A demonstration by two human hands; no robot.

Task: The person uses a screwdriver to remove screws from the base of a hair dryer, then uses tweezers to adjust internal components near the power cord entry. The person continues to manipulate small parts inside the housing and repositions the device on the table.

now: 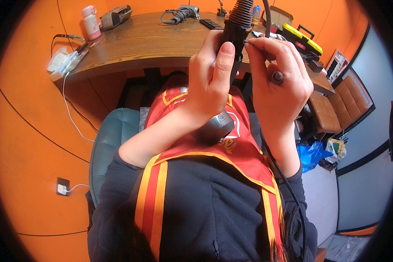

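A black corded appliance, by its shape a hair dryer point(218, 125), is held upside down in front of me, its ribbed cord sleeve point(241, 15) pointing up and away. My left hand point(208, 76) is closed around its handle, thumb along the near side. The rounded body hangs below that wrist, over my red apron point(257, 166). My right hand point(281, 65) grips a slim screwdriver, whose round dark handle end point(277, 77) pokes out between fingers and palm. Thumb and forefinger pinch near its tip, close against the handle; my fingers partly hide the contact point.
Ahead is a curved wooden desk point(126, 41), holding a pink-white bottle point(91, 22), a grey device with coiled cord point(180, 14) and a black-yellow toolbox point(302, 38). A grey-green chair point(113, 131) stands left; a brown padded chair point(347, 105) stands right, near a blue bag point(312, 155).
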